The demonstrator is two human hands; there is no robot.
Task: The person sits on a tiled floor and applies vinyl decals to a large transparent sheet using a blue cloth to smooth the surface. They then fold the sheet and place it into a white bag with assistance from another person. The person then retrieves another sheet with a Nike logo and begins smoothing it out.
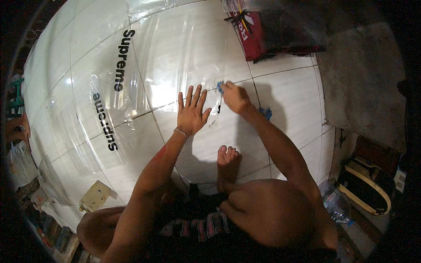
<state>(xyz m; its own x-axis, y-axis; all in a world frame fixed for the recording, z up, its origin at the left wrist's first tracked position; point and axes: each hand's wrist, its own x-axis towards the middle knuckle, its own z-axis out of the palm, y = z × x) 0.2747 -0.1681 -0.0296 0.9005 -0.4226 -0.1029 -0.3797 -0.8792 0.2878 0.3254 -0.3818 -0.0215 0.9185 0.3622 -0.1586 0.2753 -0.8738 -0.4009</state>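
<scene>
A clear plastic sheet (184,42) lies flat over white floor tiles. My left hand (192,111), palm down with fingers spread, rests at the sheet's near edge and holds nothing. To its right, my right hand (235,97) pinches a small crumpled blue cloth or wad (219,86) at the sheet's corner. Another blue scrap (265,113) is on the tiles beside my right forearm. Further left, more clear plastic bears large black lettering (124,60). A small black mark (219,109) shows near the sheet's corner, between my hands.
A dark red printed package (250,36) lies at the upper right, near a grey mat or board (365,82). A yellowish plastic container (95,196) is at lower left. A clear bottle (338,205) and a black bag with pale trim (365,187) sit lower right. My bare foot (228,157) is below my hands.
</scene>
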